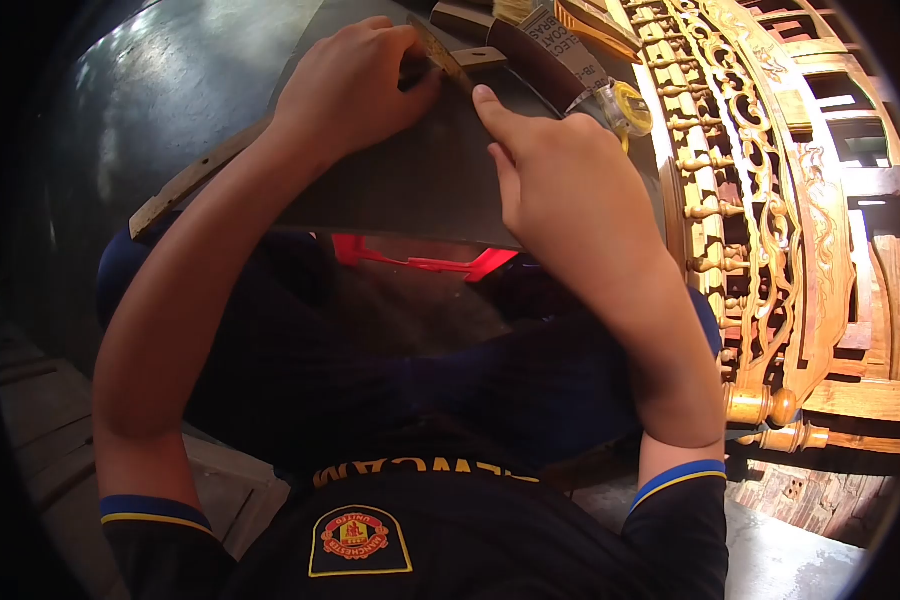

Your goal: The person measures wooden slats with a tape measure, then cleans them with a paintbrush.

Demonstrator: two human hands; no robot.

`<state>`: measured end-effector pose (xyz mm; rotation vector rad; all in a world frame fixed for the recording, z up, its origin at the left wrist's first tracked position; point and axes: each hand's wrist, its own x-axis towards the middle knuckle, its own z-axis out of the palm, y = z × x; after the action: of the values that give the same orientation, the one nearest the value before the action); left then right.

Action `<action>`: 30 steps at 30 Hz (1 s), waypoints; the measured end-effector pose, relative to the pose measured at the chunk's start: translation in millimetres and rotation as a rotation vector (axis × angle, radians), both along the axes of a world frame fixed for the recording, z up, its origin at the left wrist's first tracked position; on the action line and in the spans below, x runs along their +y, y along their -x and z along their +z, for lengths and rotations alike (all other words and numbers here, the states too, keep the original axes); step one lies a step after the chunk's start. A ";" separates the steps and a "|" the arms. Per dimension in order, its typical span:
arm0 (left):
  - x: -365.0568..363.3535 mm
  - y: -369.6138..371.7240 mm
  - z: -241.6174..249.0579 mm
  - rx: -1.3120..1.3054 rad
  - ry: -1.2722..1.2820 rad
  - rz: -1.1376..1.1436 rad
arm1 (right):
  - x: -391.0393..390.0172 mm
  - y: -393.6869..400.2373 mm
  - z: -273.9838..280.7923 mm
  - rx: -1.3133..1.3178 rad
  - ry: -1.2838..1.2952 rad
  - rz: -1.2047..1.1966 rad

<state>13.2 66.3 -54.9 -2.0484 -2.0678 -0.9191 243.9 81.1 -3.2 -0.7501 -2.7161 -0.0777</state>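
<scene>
My left hand (pixel 355 85) is closed at the top of the view, over the dark work surface (pixel 390 185), with its fingers curled beside a narrow brownish strip-like tool (pixel 442 57). My right hand (pixel 570 185) is closed round the near end of that tool, its index finger stretched along it. Behind the hands, a pale wooden piece with a hole (pixel 480 58) lies on the surface. Whatever is inside my left fist is hidden.
Brown abrasive sheets with printed backing (pixel 560 55) and a yellow tape roll (pixel 630 108) lie at the upper right. Carved wooden furniture (pixel 760 190) stands along the right. A long wooden strip (pixel 195 175) extends left of my left forearm. Something red (pixel 420 263) shows below the surface's edge.
</scene>
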 end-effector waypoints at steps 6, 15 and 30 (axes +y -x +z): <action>-1.3 -2.3 0.0 0.020 -0.026 0.013 | -30.1 -25.9 45.8 -0.173 0.138 -0.037; -2.0 -2.3 3.3 -0.025 -0.008 -0.010 | -10.0 -6.4 13.1 -0.106 0.037 -0.056; -3.4 0.2 1.1 -0.011 -0.016 0.033 | -26.0 -24.5 45.7 -0.156 0.150 -0.043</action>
<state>13.0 62.9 -53.8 -2.0002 -2.0864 -0.9406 268.4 55.1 42.5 -0.8798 -2.8787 0.0610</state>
